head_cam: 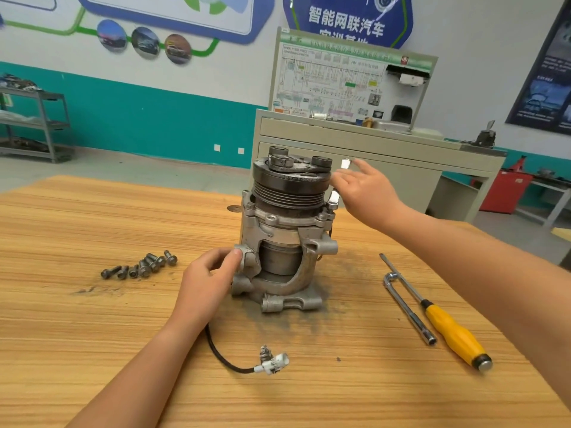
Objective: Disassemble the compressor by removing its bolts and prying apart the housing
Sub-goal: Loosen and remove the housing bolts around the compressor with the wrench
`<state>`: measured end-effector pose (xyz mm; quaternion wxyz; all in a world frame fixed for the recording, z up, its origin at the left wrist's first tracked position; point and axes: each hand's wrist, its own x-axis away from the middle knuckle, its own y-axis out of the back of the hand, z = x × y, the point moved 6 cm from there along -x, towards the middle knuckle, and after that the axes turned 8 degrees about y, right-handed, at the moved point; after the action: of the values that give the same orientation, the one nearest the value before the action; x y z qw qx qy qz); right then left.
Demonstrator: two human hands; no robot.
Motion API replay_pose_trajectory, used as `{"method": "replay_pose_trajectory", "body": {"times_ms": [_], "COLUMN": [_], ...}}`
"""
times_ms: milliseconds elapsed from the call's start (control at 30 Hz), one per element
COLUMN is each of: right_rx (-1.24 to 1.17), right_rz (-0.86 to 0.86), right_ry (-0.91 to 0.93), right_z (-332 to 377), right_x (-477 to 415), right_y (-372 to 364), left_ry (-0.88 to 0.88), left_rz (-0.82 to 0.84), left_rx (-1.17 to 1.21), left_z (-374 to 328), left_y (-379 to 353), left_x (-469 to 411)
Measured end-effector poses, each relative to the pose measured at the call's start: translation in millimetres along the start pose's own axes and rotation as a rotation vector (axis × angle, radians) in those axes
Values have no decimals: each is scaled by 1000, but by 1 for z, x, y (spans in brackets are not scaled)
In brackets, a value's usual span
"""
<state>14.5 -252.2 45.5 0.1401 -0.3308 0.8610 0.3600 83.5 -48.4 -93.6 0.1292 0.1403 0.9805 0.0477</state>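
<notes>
Wooden table (92, 335), upright compressor (287, 230) (bolts (145, 265) aside)

My left hand (210, 282) comes in from the lower left, thumb and curled fingers gripping the side of the compressor (287, 230), while my right hand (366, 193) stretches forward higher up, palm down, fingers loosely extended.

1 compressor (284, 230), 7 bolts (143, 267), 1 screwdriver (448, 329), 1 wrench (408, 307).

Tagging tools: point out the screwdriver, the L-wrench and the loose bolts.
screwdriver (454, 332), head view, on the yellow handle.
L-wrench (408, 309), head view, on the middle of the shaft.
loose bolts (151, 262), head view, on the middle of the pile.
</notes>
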Motion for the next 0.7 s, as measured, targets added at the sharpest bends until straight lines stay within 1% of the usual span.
{"method": "replay_pose_trajectory", "body": {"times_ms": [67,100,133,200,233,267,300,400,467,533,633,700], "right_rx": [-90,-168,-260,-488,-603,-669,-688,-637,-493,-331,-233,-194], "right_rz": [-1,29,47,-42,-105,-152,-150,-5,101,247,414,471], "right_ry": [-1,-68,-195,-511,-621,-674,-678,-575,-486,-420,-417,-412], "right_z": [3,1,-6,-19,-20,-19,-16,1,12,24,34,37], "right_x": [-2,-1,3,19,28,34,39,49,55,59,62,61], "right_y": [-3,-4,-6,0,7,16,24,45,55,59,61,62], "left_ry": [-3,-1,4,17,22,27,32,32,22,16,1,-9], "left_rz": [-9,-11,-10,-11,-15,-21,-27,-34,-29,-22,-10,-11], "left_rx": [-7,-11,-15,-22,-25,-27,-28,-35,-54,-67,-86,-90], "left_z": [0,-1,-1,-1,-1,0,0,-1,-1,-1,-1,-1], "left_y": [0,-1,-1,-2,-1,-1,-1,-1,-1,-1,-1,-1], "left_x": [0,0,0,-1,-1,-1,-2,-2,-2,-1,1,1]}}
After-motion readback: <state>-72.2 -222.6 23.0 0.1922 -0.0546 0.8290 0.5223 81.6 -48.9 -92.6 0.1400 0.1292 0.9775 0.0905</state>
